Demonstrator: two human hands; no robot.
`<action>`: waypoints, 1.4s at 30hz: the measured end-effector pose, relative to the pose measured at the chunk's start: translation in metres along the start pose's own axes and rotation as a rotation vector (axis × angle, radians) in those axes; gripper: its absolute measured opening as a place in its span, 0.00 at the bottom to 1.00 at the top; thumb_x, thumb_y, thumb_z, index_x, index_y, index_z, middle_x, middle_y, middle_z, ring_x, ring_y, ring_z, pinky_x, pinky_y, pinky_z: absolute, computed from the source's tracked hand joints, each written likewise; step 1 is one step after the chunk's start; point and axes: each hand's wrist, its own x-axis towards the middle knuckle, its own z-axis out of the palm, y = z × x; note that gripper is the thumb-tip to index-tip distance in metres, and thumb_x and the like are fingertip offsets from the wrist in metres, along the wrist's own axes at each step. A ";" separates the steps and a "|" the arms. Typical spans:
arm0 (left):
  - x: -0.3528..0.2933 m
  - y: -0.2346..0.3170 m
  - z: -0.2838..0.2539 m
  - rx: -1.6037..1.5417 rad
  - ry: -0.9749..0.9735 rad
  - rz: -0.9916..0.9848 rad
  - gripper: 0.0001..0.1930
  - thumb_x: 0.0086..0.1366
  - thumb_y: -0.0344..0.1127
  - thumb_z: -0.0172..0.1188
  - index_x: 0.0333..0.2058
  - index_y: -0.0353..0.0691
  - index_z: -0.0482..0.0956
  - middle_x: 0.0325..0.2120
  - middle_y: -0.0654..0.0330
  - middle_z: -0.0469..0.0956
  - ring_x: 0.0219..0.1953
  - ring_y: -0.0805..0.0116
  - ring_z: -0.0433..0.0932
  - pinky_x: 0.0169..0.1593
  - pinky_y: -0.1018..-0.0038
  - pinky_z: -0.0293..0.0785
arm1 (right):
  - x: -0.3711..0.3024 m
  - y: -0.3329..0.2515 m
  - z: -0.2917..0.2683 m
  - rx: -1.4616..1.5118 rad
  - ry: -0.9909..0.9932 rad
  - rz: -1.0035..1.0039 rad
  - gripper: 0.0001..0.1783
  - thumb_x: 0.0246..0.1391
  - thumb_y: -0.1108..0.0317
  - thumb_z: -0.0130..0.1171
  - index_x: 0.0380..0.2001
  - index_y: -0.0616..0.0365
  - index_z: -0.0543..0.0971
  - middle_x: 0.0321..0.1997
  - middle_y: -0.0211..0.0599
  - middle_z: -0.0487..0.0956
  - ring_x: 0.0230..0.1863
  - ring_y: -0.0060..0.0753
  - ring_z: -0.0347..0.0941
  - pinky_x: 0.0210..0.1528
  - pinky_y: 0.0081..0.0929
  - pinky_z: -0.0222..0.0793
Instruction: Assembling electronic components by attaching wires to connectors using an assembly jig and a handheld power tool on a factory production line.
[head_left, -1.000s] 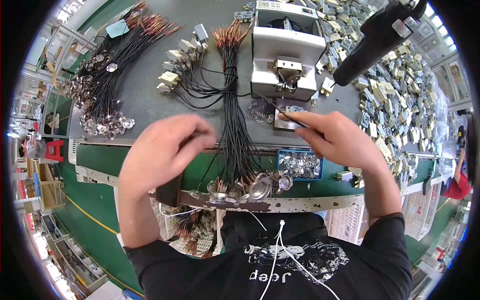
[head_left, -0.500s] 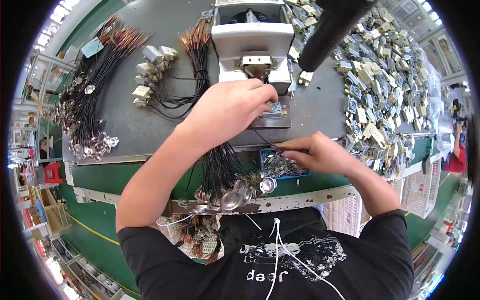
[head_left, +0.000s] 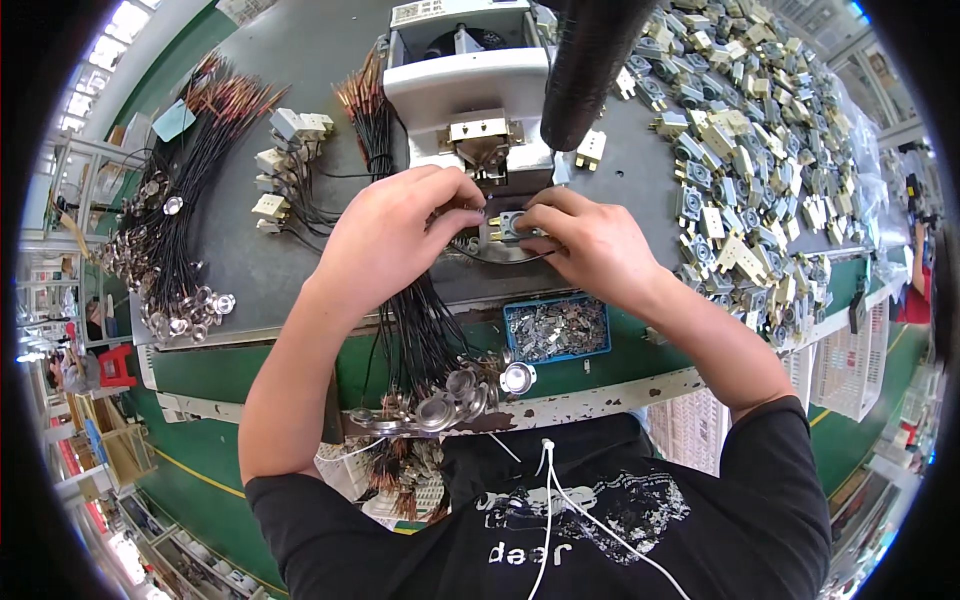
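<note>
My right hand [head_left: 596, 240] is closed on a small grey block with brass terminals [head_left: 508, 226], just in front of the white bench machine [head_left: 465, 85]. A thin black wire [head_left: 500, 261] curves beneath the block, from my left fingers to my right fingers. My left hand [head_left: 400, 232] is pinched close to the block's left end; what sits between its fingertips is hidden. Under my left forearm lies a bundle of black wires [head_left: 420, 320] with round metal caps [head_left: 436, 412] at the near end.
Many cream and grey blocks [head_left: 735, 150] heap at the right. A blue tray [head_left: 607, 350] of small metal pieces sits at the near edge. More wires [head_left: 190, 190] and several wired blocks [head_left: 270, 207] lie left. A dark post [head_left: 590, 80] rises beside the machine.
My right hand has come up from the near edge to the block, bringing the black wire. My left hand has shifted left, off the block. The view has shifted slightly.
</note>
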 end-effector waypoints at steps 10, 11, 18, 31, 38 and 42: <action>-0.006 0.001 0.005 -0.042 -0.049 -0.084 0.08 0.63 0.35 0.67 0.36 0.38 0.78 0.30 0.55 0.81 0.35 0.54 0.82 0.39 0.63 0.78 | -0.031 -0.010 0.000 -0.085 0.005 0.171 0.31 0.52 0.66 0.71 0.62 0.46 0.78 0.59 0.43 0.80 0.42 0.49 0.84 0.41 0.38 0.82; -0.005 0.001 0.005 -0.045 -0.046 -0.074 0.09 0.63 0.35 0.67 0.35 0.37 0.78 0.30 0.55 0.81 0.34 0.54 0.82 0.39 0.63 0.77 | -0.027 -0.010 0.001 -0.061 0.047 0.147 0.30 0.52 0.67 0.71 0.61 0.48 0.78 0.56 0.43 0.81 0.40 0.49 0.83 0.41 0.38 0.82; 0.012 0.001 0.018 0.082 -0.002 0.138 0.07 0.63 0.35 0.65 0.34 0.39 0.79 0.30 0.56 0.80 0.35 0.54 0.81 0.39 0.62 0.78 | -0.032 -0.023 -0.019 0.291 -0.122 0.140 0.16 0.54 0.70 0.71 0.46 0.57 0.83 0.37 0.40 0.84 0.35 0.43 0.83 0.38 0.35 0.79; 0.020 0.008 0.034 0.288 -0.180 0.072 0.08 0.63 0.36 0.64 0.34 0.39 0.79 0.31 0.55 0.79 0.37 0.51 0.82 0.40 0.59 0.79 | -0.050 -0.031 -0.023 0.529 -0.127 0.369 0.22 0.57 0.73 0.69 0.55 0.57 0.79 0.47 0.39 0.83 0.42 0.31 0.81 0.47 0.28 0.76; 0.018 0.025 0.021 0.183 -0.172 -0.008 0.11 0.66 0.41 0.64 0.39 0.40 0.79 0.34 0.55 0.81 0.37 0.52 0.82 0.41 0.59 0.79 | -0.060 -0.026 -0.026 0.875 -0.075 0.554 0.27 0.60 0.76 0.68 0.61 0.61 0.73 0.53 0.39 0.83 0.48 0.19 0.79 0.50 0.22 0.77; -0.003 0.033 0.014 0.007 -0.189 0.177 0.14 0.66 0.45 0.65 0.39 0.41 0.80 0.34 0.57 0.82 0.36 0.54 0.82 0.40 0.61 0.79 | -0.051 -0.026 -0.036 0.933 -0.033 0.567 0.24 0.62 0.75 0.66 0.60 0.63 0.73 0.54 0.39 0.82 0.50 0.21 0.80 0.51 0.23 0.77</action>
